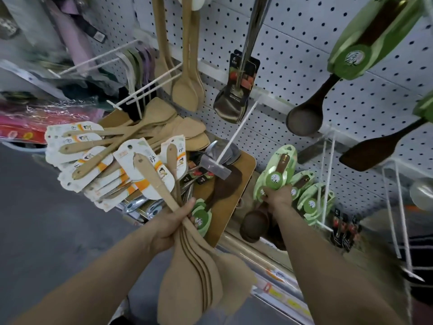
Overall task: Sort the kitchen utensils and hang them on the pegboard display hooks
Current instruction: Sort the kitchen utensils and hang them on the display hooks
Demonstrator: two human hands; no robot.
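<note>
White pegboard wall [304,43] dotted with dark holes, dark grey floor [35,219] down to the left, shelf edge [264,261] carrying yellow price labels [274,275].

Head-worn camera looks forward and down, close to the pegboard [293,50].

Grey floor [46,219] fills the lower left. Pink plastic-wrapped packs [35,120] lie at the far left, with blurred purple goods [70,31] above them. Yellow price labels [278,275] line the shelf edge [246,245] below.
</note>
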